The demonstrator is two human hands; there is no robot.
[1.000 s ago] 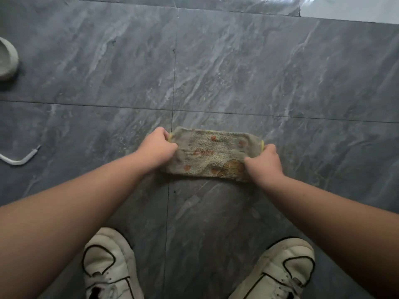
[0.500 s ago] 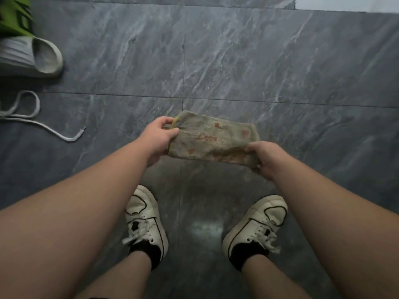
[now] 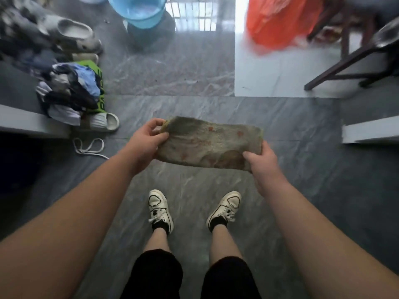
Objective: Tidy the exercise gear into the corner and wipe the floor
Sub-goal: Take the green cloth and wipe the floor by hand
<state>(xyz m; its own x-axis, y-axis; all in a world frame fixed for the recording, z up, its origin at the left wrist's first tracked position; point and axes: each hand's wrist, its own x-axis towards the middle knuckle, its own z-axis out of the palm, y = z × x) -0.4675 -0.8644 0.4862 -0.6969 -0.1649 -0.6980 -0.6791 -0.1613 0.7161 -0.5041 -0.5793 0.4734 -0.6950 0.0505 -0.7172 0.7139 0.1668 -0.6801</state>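
Observation:
A folded grey-green cloth (image 3: 207,143) with orange prints hangs stretched between my two hands, well above the grey tiled floor (image 3: 194,184). My left hand (image 3: 144,143) pinches its left end between thumb and fingers. My right hand (image 3: 262,162) grips its lower right corner. I am standing, with my two white sneakers (image 3: 160,210) on the floor below the cloth.
At the left lie a heap of clothes (image 3: 69,89), grey slippers (image 3: 71,33), a white slipper (image 3: 103,123) and a white lace (image 3: 88,147). A blue bucket (image 3: 138,11) stands at the back, an orange bag (image 3: 280,22) and a dark chair (image 3: 356,50) at the back right.
The cloth has come up off the floor, held in both hands. I have risen from a crouch to standing, so the view now takes in more of the room.

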